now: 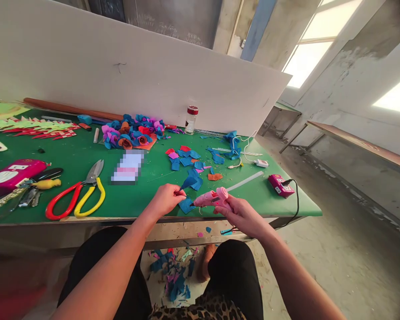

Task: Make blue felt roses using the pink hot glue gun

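Note:
Near the table's front edge my left hand [166,199] pinches a dark blue paper petal [188,182] between thumb and fingers. Another blue paper piece [186,206] lies on the table just below those fingertips. My right hand [245,216] is wrapped round a pink hot glue gun [208,198], its nozzle pointing left toward my left hand. A long translucent glue stick [246,180] sticks out of the gun's back end. Beyond my hands lie loose blue, red and pink petals [185,158] and an orange one [215,177].
Finished paper flowers [133,131] sit behind a pixelated rectangle [128,167]. Red-and-yellow-handled snips [92,178] and a magenta case [16,175] lie left. A red-lidded jar [191,120] stands at the back board [146,66]. A magenta power socket [281,185] with a black cord is right.

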Demonstrator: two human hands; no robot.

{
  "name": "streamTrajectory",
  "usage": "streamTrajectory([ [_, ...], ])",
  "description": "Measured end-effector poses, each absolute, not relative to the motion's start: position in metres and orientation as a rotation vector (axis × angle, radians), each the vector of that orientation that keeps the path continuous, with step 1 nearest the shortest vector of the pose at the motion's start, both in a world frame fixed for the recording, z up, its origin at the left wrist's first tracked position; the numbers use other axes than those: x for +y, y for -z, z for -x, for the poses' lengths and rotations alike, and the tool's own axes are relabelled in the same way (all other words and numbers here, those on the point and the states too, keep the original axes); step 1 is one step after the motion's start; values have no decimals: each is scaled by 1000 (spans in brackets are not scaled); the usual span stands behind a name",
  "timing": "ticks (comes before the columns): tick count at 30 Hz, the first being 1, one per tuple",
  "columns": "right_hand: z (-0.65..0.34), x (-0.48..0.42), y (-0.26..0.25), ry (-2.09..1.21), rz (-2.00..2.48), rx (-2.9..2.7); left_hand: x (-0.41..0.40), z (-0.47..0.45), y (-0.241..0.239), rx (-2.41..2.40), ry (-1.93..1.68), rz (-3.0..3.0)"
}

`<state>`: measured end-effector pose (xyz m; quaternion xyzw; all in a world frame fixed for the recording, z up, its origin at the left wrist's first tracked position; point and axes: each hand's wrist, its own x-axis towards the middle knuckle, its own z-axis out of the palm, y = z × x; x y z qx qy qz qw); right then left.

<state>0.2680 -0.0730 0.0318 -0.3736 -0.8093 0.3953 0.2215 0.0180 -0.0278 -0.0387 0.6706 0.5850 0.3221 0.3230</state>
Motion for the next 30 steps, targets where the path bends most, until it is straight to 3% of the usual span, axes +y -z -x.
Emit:
streamTrajectory([
  [9,-268,-74,-35,-860,1144,-2374,-29,-18,38,1548,-844,-1780],
  [30,-265,-74,-23,-802,1194,-2358,-29,-18,37,1565,-799,-1828],
])
